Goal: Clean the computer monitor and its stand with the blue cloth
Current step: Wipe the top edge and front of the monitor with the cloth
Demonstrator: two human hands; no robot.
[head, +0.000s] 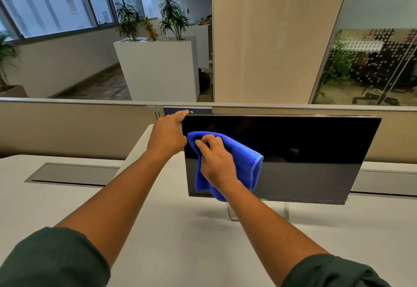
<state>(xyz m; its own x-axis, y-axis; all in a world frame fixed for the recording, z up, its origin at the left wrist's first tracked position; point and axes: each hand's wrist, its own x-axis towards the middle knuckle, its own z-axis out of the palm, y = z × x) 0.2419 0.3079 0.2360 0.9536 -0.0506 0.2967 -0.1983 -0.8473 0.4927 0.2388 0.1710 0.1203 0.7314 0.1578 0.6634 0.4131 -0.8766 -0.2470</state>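
Note:
A black monitor with a dark screen stands on a white desk, its silver stand partly visible below the bottom bezel. My left hand grips the monitor's upper left corner, fingers curled over the top edge. My right hand presses a blue cloth flat against the left part of the screen. The cloth hangs down to the bottom bezel, and its middle is hidden under my hand.
The white desk has a grey cable hatch at the left. A beige partition runs behind the monitor. Beyond it are white planters, a pillar and a glass wall.

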